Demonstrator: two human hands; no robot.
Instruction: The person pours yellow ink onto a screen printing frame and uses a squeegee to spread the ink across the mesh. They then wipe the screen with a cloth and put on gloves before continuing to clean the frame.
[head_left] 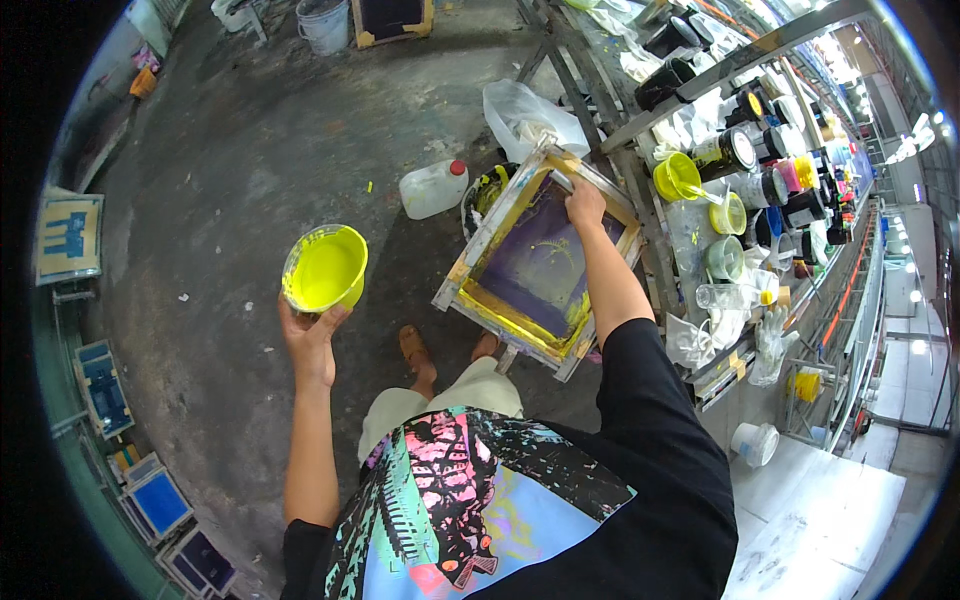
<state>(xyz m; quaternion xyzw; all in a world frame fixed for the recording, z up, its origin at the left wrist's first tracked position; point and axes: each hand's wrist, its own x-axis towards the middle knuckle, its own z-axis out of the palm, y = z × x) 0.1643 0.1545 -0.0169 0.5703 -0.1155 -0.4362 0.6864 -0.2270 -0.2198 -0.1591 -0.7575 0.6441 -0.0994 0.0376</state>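
Bright yellow liquid [330, 272], one lot, in one round bowl [350, 297]; located left of the screen frame [462, 268], well apart from it.

Screen frame, one under hand: pale wooden rim, four sides, dark mesh, yellow smears heaviest along the near inner edge.

Hands, two. Left hand [311, 335]: one, gripping the bowl from its near side, thumb against the wall; left of the screen frame. Right hand [585, 205]: one, fingers curled at the far edge of the screen frame; whether they close around the rim cannot be told.

Jug [425, 195], one, whitish, with one red cap [458, 167]; just left of the screen frame's far end.

Plastic bag [540, 120], one, clear; just beyond the screen frame.

Bench [683, 228], one, right of the screen frame, bearing many jars, too crowded for an exact count. Yellow tub [677, 176], one, on the side of the bench nearest the screen frame.

Grey bucket [324, 27], one, and second framed screen [390, 18], one, side by side, well beyond the screen frame.

White bucket [753, 444], one, right of the screen frame, past the bench's near end.
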